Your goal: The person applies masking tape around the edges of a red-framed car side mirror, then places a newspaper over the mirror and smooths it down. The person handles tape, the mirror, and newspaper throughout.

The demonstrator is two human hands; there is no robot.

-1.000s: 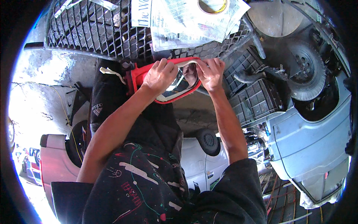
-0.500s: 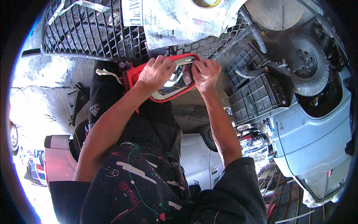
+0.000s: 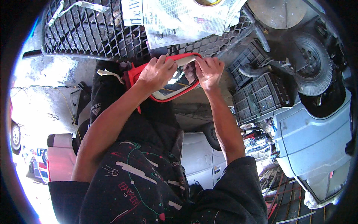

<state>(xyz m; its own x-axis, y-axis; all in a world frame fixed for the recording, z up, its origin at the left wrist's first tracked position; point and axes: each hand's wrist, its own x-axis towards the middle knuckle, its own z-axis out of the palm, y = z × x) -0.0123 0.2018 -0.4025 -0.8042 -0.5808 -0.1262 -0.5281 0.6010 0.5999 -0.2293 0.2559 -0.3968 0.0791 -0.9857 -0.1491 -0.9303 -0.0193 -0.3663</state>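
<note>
The red mirror housing [image 3: 137, 72] is ahead of us at 12 o'clock, on the near side of the mesh tabletop [image 3: 85, 35], its mirror glass [image 3: 174, 86] facing us. Our left hand [image 3: 158, 74] is clamped over its rim at 11 o'clock; our right hand [image 3: 210, 72] has fingertips drawn together at its 2 o'clock corner, where the pale strip [image 3: 189, 59] bends, though we cannot tell whether they pinch the strip alone. To do this well, we would anchor the housing with the left, press the strip down in short lengths, ease it around the curve without creases, and avoid smudging the glass
</note>
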